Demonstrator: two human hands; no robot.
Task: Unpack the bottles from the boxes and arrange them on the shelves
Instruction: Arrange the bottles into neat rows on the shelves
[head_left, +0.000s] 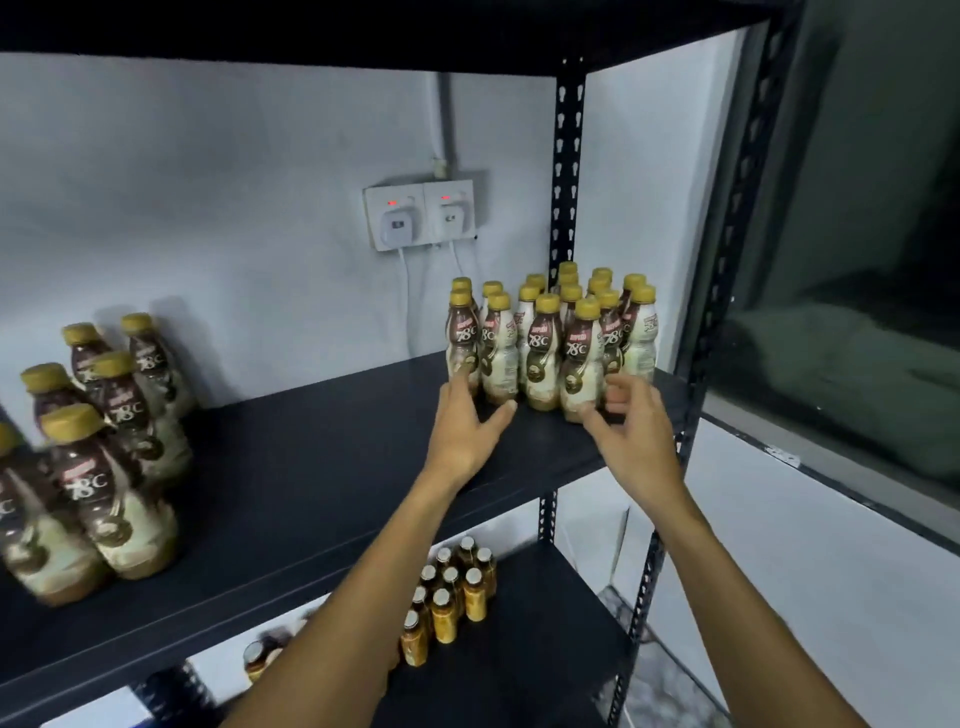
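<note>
My bare forearms reach up to the black shelf (311, 467). My left hand (465, 434), fingers straight and thumb spread wide, touches the leftmost front bottle of the gold-capped bottle cluster (550, 338) at the shelf's right end. My right hand (631, 431) curls loosely beside the cluster's front right; whether it touches, I cannot tell. I judge I am tidying the cluster; next comes gently nudging the front row flush.
</note>
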